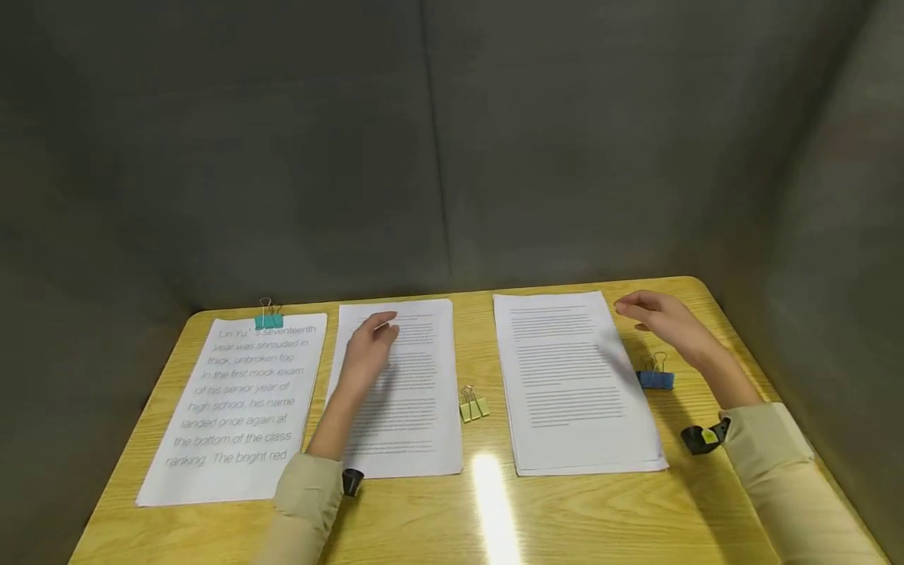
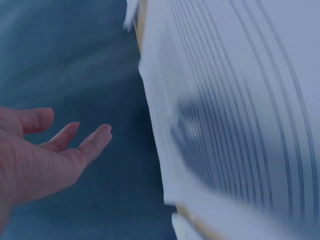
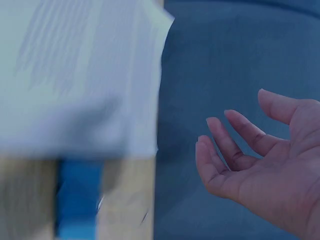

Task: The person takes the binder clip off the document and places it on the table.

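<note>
My left hand [image 1: 369, 349] hovers over the middle stack of printed paper [image 1: 417, 424], its fingers loosely bent and holding nothing. Its shadow falls on the printed lines, also seen in the left wrist view. My right hand [image 1: 667, 320] is raised just right of the right-hand paper stack [image 1: 572, 361]; its fingers [image 3: 227, 145] are relaxed and apart, with nothing between them. A blue binder clip [image 1: 657, 380] lies on the table below that hand. Between the two stacks lies a yellow binder clip [image 1: 475, 409], its wire handles raised.
At the left, a large-print paper stack [image 1: 233, 408] has a teal binder clip [image 1: 268, 322] at its top edge. The wooden table [image 1: 417, 518] ends at grey curtain walls [image 1: 297, 157] behind and at both sides. A bright light streak reflects near the front.
</note>
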`<act>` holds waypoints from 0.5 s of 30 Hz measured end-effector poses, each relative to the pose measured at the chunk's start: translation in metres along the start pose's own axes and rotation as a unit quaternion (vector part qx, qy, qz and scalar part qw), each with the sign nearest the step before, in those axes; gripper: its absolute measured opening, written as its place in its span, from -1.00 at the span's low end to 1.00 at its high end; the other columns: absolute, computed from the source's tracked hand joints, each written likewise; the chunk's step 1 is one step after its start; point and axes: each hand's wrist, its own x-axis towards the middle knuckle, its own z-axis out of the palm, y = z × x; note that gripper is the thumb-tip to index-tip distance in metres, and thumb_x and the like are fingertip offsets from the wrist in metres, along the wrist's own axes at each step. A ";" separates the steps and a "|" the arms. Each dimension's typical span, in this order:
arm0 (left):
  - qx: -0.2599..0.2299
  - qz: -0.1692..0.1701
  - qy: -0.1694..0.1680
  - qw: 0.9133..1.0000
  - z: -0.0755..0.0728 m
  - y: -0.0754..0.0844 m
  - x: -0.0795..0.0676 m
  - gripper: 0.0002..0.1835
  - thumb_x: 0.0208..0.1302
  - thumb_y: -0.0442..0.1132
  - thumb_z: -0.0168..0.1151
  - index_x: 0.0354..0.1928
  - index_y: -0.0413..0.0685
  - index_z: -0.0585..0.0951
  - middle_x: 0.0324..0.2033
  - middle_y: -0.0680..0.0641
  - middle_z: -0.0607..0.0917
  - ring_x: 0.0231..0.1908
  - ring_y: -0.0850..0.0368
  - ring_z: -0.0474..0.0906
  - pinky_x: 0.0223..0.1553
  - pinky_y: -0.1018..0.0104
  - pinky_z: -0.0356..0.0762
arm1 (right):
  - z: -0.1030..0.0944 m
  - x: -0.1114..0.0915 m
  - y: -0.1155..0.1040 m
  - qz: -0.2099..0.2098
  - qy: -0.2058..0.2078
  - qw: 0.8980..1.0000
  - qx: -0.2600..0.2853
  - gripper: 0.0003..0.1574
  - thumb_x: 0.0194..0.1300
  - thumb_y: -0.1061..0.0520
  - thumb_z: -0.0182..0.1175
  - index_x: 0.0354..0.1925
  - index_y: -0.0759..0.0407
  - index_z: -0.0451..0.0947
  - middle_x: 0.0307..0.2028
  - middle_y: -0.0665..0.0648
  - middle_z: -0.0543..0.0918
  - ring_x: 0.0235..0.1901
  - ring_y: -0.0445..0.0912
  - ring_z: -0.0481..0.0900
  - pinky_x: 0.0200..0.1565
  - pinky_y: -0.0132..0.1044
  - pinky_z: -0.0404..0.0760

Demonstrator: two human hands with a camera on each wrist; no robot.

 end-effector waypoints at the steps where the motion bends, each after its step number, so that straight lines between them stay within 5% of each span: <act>1: 0.010 -0.002 0.004 1.000 -0.009 -0.003 0.000 -0.52 0.58 -0.16 0.02 0.43 -0.19 0.46 0.43 -0.30 0.41 0.45 -0.22 0.30 0.43 -0.09 0.28 | 0.005 0.003 -0.008 -0.006 0.000 1.000 0.001 -0.27 0.66 -0.07 0.00 0.40 0.53 0.27 0.34 0.51 0.39 0.36 0.37 0.31 0.39 0.26 0.29; 15: 0.132 -0.021 0.054 0.990 -0.111 -0.032 -0.012 -0.46 0.63 -0.16 -0.10 0.49 -0.32 0.34 0.40 -0.40 0.39 0.39 -0.36 0.34 0.32 -0.20 0.39 | 0.102 0.053 -0.109 -0.097 -0.038 0.995 0.005 -0.53 0.60 0.03 0.12 0.23 0.36 0.54 0.16 0.32 0.61 0.17 0.17 0.54 0.20 0.06 0.51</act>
